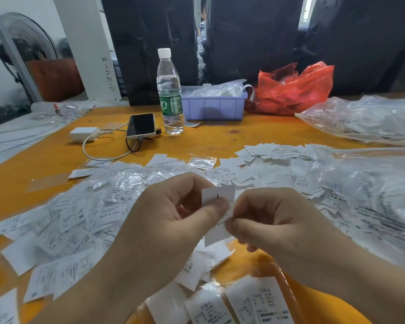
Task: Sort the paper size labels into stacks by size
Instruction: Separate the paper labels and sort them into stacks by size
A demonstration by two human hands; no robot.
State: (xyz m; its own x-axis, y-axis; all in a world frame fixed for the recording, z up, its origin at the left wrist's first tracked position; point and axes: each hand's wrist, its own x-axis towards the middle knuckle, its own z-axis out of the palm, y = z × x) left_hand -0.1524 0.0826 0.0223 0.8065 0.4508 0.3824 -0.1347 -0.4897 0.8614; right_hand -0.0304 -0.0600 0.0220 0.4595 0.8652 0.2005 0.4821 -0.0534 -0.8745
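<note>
Fingers of left hand (173, 213) and right hand (274, 218) pinch one size label (218, 195) at frame centre, upright between them, above loose labels (80, 220) littering the orange counter (220, 136).

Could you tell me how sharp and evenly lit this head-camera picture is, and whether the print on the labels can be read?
Head view: soft, even light and faint shadows; wide-angle bending at the edges; glare on the water bottle and the clear plastic bags. The label pinched by the left hand and right hand shows one dark mark; most loose labels are too blurred to read, especially at right.
</note>
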